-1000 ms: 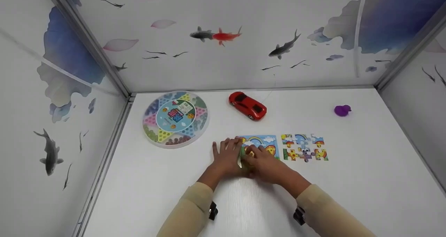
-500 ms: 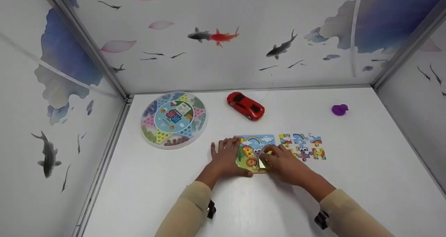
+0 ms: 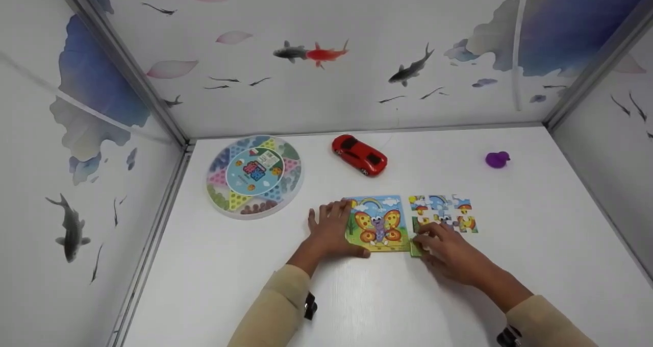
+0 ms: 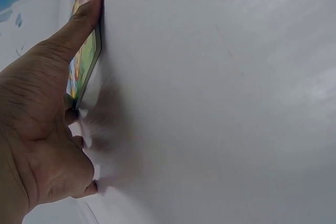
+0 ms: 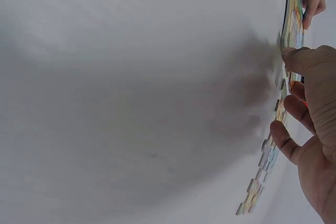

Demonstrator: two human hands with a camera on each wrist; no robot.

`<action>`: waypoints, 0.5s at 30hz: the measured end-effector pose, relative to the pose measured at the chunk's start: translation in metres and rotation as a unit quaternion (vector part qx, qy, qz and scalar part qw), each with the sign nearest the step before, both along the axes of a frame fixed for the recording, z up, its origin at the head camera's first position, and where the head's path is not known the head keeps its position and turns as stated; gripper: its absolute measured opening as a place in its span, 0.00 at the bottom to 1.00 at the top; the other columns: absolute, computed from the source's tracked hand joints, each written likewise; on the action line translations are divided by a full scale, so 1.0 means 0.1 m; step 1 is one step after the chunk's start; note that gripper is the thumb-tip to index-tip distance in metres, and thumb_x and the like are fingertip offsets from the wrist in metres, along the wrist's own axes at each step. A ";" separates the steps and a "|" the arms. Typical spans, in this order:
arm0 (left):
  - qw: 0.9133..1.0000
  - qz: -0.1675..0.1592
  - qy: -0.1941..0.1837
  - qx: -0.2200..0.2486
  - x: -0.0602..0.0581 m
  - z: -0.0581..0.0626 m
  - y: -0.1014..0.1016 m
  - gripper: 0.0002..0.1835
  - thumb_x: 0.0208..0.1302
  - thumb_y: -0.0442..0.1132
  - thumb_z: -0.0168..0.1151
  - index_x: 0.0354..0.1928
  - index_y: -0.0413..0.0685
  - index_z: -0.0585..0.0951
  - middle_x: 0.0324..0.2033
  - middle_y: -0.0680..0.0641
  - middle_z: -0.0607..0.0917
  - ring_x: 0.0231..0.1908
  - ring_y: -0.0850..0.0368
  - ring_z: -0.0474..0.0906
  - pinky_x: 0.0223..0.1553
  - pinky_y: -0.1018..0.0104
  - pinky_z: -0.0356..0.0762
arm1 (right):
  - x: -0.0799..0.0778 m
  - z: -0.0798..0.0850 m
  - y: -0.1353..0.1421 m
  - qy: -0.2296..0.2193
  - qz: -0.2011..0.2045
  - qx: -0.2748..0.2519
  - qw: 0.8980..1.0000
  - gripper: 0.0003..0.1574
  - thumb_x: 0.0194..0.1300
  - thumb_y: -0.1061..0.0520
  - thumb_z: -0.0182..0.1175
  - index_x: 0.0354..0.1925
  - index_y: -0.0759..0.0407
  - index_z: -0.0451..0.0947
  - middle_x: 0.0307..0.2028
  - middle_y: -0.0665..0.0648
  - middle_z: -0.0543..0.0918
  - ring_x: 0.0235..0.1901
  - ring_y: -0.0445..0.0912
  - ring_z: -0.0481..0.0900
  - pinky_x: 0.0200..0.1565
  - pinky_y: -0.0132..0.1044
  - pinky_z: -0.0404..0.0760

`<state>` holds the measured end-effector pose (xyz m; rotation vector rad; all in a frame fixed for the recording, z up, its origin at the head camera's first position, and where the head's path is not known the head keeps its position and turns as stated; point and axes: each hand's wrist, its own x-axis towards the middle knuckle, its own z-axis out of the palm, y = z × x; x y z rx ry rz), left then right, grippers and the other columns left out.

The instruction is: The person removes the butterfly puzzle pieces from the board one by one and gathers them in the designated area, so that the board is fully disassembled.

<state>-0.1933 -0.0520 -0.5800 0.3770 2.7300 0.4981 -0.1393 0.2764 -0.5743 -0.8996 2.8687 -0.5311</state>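
A square puzzle board (image 3: 379,222) with a butterfly picture lies on the table. My left hand (image 3: 328,234) rests against its left side, fingers spread, thumb along the front edge; the left wrist view shows that thumb (image 4: 86,11) on the board's rim. To the right of the board, my right hand (image 3: 449,252) pinches a green jigsaw piece (image 3: 415,248) by the board's front right corner. The fingers cover most of this piece. Behind the right hand lie several loose jigsaw pieces (image 3: 463,204) in two rows, the nearer row partly hidden by it.
A round Chinese checkers box (image 3: 255,176) with coloured compartments sits at the back left. Behind the board is a red toy car (image 3: 359,155), and a small purple toy duck (image 3: 496,159) stands at the back right. Printed walls border the white table (image 3: 352,306).
My right hand has moved right from over the board to its front right corner, carrying the jigsaw piece and uncovering the butterfly picture. The left hand has stayed at the board's left side.
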 end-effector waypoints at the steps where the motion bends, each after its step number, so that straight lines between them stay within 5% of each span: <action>1: 1.000 0.000 0.000 0.000 0.00 0.00 0.00 0.75 0.49 0.79 0.79 0.91 0.58 0.50 0.89 0.51 0.53 0.86 0.40 0.48 0.85 0.24 0.42 | 0.01 -0.01 0.03 0.001 0.000 0.001 1.000 0.26 0.72 0.56 0.77 0.65 0.48 0.86 0.65 0.52 0.81 0.65 0.51 0.79 0.67 0.56 0.86; 15: 1.000 0.000 0.005 -0.003 0.00 -0.01 0.02 0.75 0.50 0.78 0.79 0.91 0.58 0.49 0.89 0.51 0.53 0.86 0.40 0.48 0.85 0.24 0.42 | 0.09 -0.07 0.15 -0.002 -0.010 0.012 1.000 0.23 0.73 0.55 0.75 0.64 0.48 0.87 0.66 0.53 0.80 0.68 0.53 0.78 0.69 0.58 0.84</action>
